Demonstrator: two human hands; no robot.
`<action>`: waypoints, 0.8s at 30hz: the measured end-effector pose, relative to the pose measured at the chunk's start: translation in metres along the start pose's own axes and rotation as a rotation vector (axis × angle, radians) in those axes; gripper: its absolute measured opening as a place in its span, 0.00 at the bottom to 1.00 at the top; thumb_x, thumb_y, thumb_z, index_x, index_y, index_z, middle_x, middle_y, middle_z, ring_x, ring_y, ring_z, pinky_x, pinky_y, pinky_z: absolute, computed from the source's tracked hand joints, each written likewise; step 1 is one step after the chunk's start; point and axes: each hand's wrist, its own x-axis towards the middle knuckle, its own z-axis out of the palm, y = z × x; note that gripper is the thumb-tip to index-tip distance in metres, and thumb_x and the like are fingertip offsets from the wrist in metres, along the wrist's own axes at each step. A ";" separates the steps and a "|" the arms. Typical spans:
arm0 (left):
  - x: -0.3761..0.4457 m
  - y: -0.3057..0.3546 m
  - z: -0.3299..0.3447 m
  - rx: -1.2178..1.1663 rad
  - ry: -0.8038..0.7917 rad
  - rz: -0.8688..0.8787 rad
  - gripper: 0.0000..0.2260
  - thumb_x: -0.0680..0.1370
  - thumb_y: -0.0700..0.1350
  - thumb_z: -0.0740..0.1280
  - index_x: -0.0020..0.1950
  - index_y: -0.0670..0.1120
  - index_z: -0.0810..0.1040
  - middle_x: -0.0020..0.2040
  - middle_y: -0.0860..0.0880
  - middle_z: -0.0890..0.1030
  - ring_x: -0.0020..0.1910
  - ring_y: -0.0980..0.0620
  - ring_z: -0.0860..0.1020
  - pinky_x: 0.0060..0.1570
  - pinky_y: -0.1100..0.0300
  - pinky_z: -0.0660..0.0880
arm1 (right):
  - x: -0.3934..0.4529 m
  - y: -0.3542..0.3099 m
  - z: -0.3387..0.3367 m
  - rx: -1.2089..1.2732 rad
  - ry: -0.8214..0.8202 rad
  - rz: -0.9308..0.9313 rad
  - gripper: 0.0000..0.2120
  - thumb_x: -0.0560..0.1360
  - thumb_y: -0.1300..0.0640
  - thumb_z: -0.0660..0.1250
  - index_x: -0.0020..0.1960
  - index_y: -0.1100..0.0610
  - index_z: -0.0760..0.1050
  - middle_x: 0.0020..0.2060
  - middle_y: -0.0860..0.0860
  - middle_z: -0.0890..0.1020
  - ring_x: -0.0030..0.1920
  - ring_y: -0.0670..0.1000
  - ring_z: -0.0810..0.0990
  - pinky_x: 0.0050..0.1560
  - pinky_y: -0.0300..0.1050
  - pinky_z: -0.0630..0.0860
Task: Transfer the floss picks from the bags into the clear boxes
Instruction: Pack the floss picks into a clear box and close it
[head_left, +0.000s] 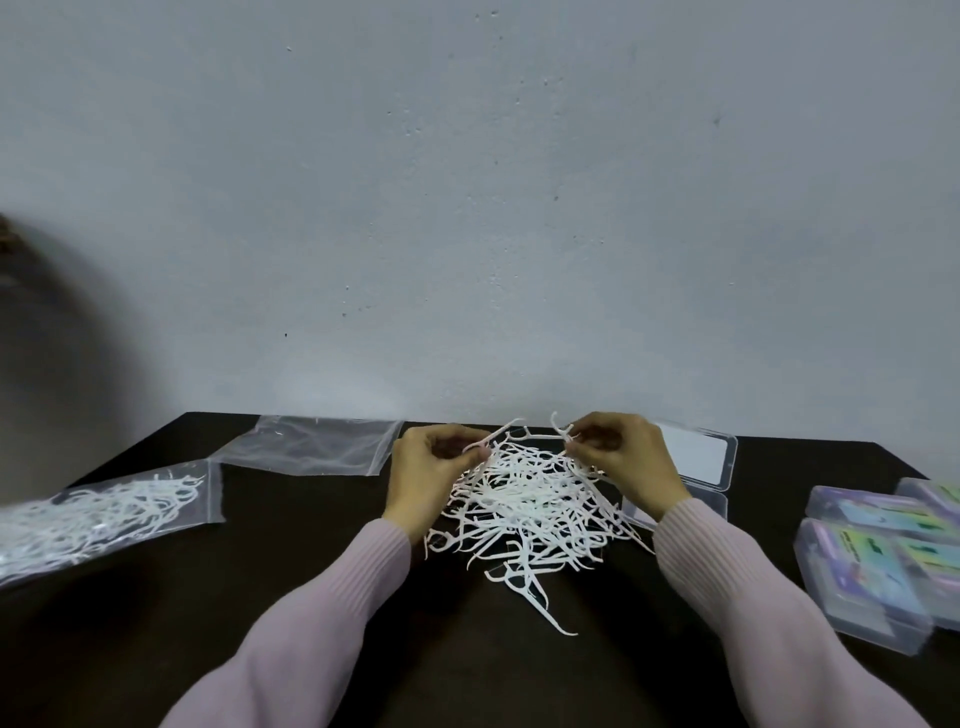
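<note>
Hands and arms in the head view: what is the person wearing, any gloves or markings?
Both hands, left hand and right hand, are bare, without gloves. Each arm wears a pale pink ribbed-knit sleeve with a snug ribbed cuff at the wrist. No markings show.

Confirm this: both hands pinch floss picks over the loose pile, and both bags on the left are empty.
One thing is wrong. The head view shows only the far bag empty; the near bag is full of picks. The rest holds: the left hand and right hand each pinch picks over the pile.
</note>
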 end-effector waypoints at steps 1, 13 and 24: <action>0.001 0.002 0.001 -0.052 0.012 -0.019 0.07 0.68 0.39 0.76 0.41 0.51 0.84 0.38 0.52 0.85 0.40 0.56 0.82 0.43 0.64 0.77 | 0.000 -0.001 -0.002 0.034 0.011 0.012 0.06 0.69 0.66 0.72 0.45 0.60 0.80 0.35 0.51 0.82 0.30 0.34 0.78 0.35 0.24 0.73; 0.010 0.035 0.038 -0.347 -0.003 -0.080 0.07 0.68 0.36 0.75 0.45 0.44 0.84 0.41 0.47 0.85 0.40 0.56 0.82 0.37 0.69 0.75 | 0.005 0.003 -0.034 0.252 0.120 0.133 0.07 0.69 0.64 0.73 0.43 0.55 0.79 0.39 0.52 0.83 0.41 0.48 0.82 0.45 0.35 0.78; 0.018 0.037 0.070 -0.573 -0.093 -0.283 0.09 0.69 0.35 0.73 0.49 0.41 0.82 0.40 0.49 0.85 0.39 0.57 0.82 0.37 0.70 0.76 | 0.008 0.026 -0.075 0.272 0.159 0.223 0.07 0.69 0.65 0.72 0.44 0.56 0.79 0.40 0.52 0.83 0.44 0.49 0.81 0.51 0.40 0.76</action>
